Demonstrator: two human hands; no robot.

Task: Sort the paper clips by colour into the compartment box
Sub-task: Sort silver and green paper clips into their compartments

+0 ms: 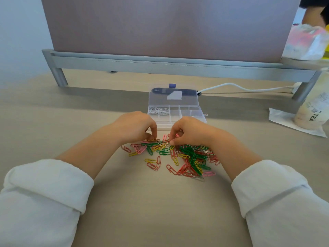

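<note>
A heap of paper clips in red, pink, green, yellow and silver lies on the table before me. Behind it stands the clear compartment box with its lid folded back; white clips fill its far-left compartment. My left hand hovers over the heap's left edge, fingertips curled down and pinching at a clip there. My right hand is at the heap's far side, thumb and fingers pinching a clip; which colour each hand holds is too small to tell.
A grey partition on metal feet stands across the back. A dark gadget with a white cable lies behind the box. A tea cup on a white wrapper stands at the right. Another person's arm shows at top right.
</note>
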